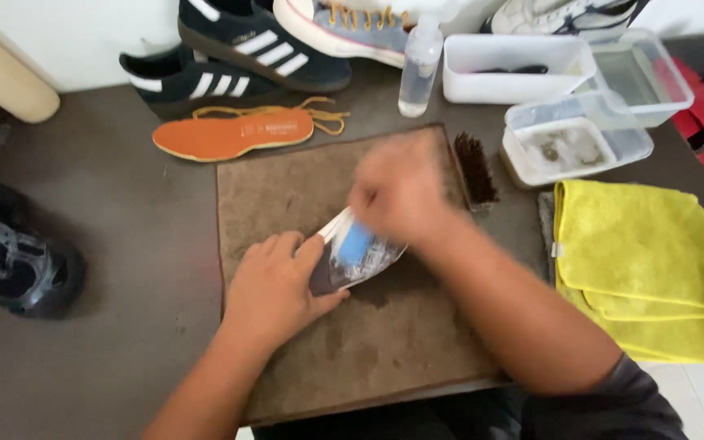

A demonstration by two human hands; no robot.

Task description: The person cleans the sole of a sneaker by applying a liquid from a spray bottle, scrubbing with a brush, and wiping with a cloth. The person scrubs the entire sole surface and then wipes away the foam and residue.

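A shoe with a white and grey upper and a blue patch lies on a brown towel mat in the middle of the table. My left hand presses down on its near end and holds it. My right hand hovers over its far end, blurred by motion, fingers curled. Whether it holds anything I cannot tell. Most of the shoe is hidden under both hands.
A brush lies at the mat's right edge. A folded yellow cloth sits right. Clear plastic tubs, a spray bottle, an orange insole with laces and dark striped shoes line the back. A black shoe sits left.
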